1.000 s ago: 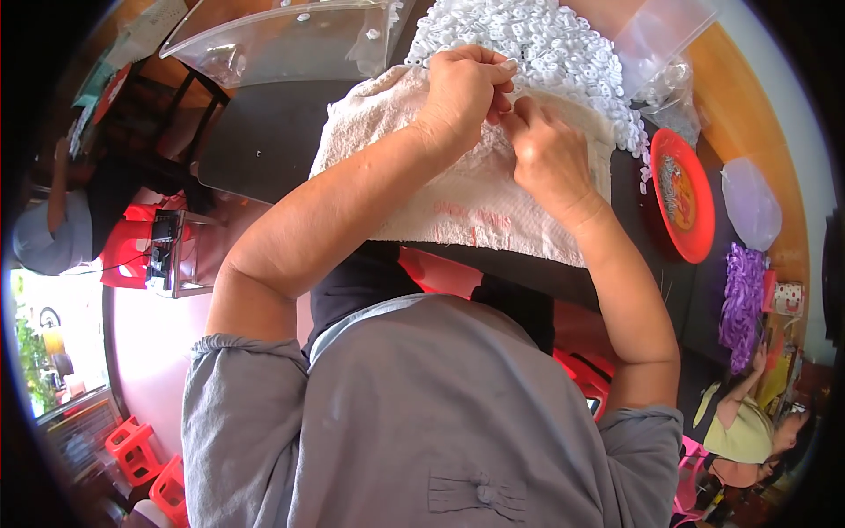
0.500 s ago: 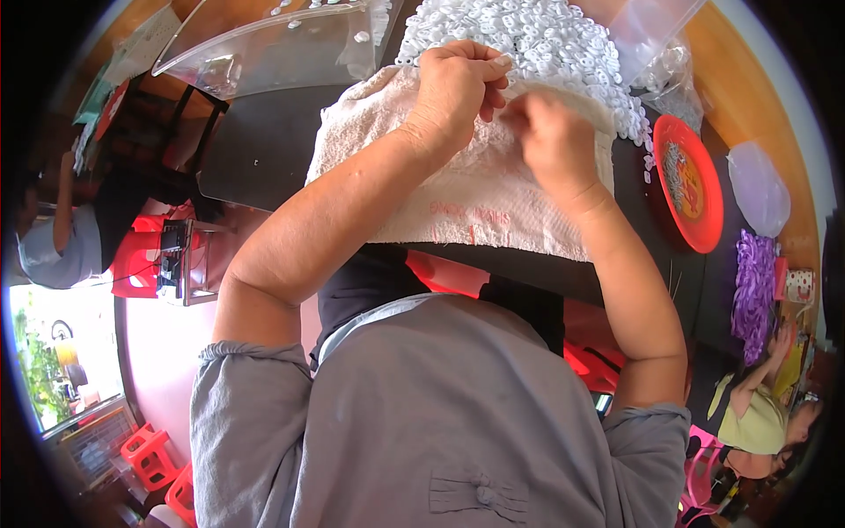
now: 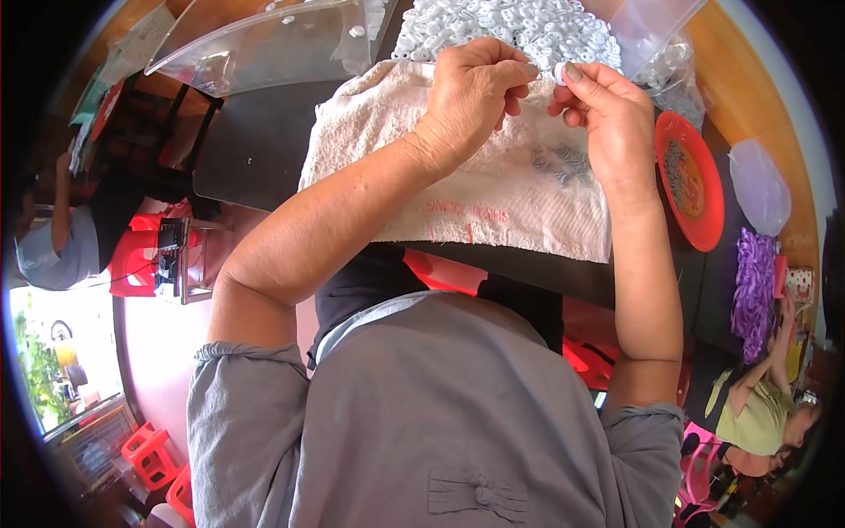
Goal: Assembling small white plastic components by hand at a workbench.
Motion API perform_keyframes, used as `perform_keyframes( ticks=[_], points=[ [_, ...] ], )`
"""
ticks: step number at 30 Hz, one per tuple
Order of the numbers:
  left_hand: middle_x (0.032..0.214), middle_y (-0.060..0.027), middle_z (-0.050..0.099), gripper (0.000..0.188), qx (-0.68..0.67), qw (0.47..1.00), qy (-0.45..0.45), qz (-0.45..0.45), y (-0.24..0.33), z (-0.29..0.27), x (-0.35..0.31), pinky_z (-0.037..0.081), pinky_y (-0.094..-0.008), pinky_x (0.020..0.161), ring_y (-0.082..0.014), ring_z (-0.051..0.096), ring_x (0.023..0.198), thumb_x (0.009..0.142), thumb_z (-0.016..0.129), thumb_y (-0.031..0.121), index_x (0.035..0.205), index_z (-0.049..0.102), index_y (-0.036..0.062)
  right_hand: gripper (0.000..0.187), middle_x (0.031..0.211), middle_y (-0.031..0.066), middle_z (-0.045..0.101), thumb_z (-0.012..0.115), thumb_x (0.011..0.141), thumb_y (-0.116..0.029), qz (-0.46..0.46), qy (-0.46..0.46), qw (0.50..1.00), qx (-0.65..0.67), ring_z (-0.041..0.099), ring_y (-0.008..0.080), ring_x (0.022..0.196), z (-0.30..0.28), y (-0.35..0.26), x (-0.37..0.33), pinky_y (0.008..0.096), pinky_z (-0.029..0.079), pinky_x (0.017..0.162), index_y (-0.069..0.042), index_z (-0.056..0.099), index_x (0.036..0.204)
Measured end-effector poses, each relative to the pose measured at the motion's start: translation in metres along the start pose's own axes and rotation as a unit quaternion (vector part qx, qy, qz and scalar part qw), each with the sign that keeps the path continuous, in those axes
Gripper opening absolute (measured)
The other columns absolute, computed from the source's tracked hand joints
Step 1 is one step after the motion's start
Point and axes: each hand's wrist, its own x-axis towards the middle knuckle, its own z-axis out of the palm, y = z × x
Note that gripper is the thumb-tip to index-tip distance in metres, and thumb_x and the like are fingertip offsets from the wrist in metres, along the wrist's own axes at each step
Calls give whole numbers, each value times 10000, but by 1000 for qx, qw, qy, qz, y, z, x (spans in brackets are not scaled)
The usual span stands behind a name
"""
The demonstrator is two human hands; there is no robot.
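Observation:
Between the thumb and finger of my right hand (image 3: 616,123) is a small white plastic piece (image 3: 560,74), held up at the far edge of a cream towel (image 3: 396,114). Close to its left, my left hand (image 3: 475,92) is closed in a pinch, thumb against finger; whatever is in it is too small to make out. Beyond both hands lies a big heap of similar white plastic pieces (image 3: 502,31). A few small grey metal bits (image 3: 562,164) rest on the towel, beside my right wrist.
At the right of the dark table (image 3: 251,145) stands a red plate (image 3: 713,207) with small metal bits in it. A clear plastic bin (image 3: 264,62) is at the far left. Purple strips (image 3: 753,290) hang at the right. One person (image 3: 748,409) is at the far right, another (image 3: 57,246) at the far left.
My right hand has moved up and right from over the towel and now shows a white piece in its fingertips. The metal bits on the towel have come into view. My left hand shifted slightly right.

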Motion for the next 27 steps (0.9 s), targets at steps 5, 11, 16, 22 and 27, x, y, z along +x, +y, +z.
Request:
perform_keyframes(
  ticks=[5, 11, 16, 22, 27],
  points=[
    [665, -45, 595, 149, 8, 1000, 1, 1, 1, 2, -2, 399, -211, 436, -90, 541, 532, 869, 626, 127, 855, 630, -22, 185, 736, 20, 645, 681, 860, -197, -12, -4, 1000, -7, 590, 93, 656, 1, 0, -1, 201, 397, 599, -17, 685, 902],
    [666, -49, 595, 146, 11, 1000, 0, 3, 2, 2, -3, 401, -214, 438, -91, 541, 533, 872, 620, 120, 868, 627, -26, 167, 731, 10, 639, 674, 863, -192, -19, -2, 999, -30, 578, 84, 653, 3, -2, -1, 213, 391, 614, -27, 688, 877],
    [672, -49, 592, 133, 3, 1000, -5, 5, 2, 2, -3, 406, -223, 441, -94, 541, 532, 871, 617, 104, 871, 621, -28, 162, 728, 6, 636, 669, 866, -189, -23, -6, 999, -31, 570, 82, 648, 5, 0, 0, 215, 387, 611, -28, 686, 874],
    [691, -59, 600, 121, -15, 999, -32, -9, 2, 2, -3, 417, -230, 449, -106, 564, 556, 879, 608, 84, 879, 610, -37, 189, 764, 43, 635, 653, 896, -172, -17, -31, 999, -34, 584, 122, 674, 6, 0, -1, 224, 396, 607, 12, 655, 941],
    [749, -70, 620, 144, -85, 994, -60, -41, 1, 1, 2, 435, -246, 459, -120, 581, 573, 882, 635, 67, 969, 603, -43, 179, 759, 40, 627, 636, 908, -171, 4, -27, 999, -17, 587, 122, 672, 0, -2, 2, 221, 396, 603, 7, 645, 924]
  ],
)
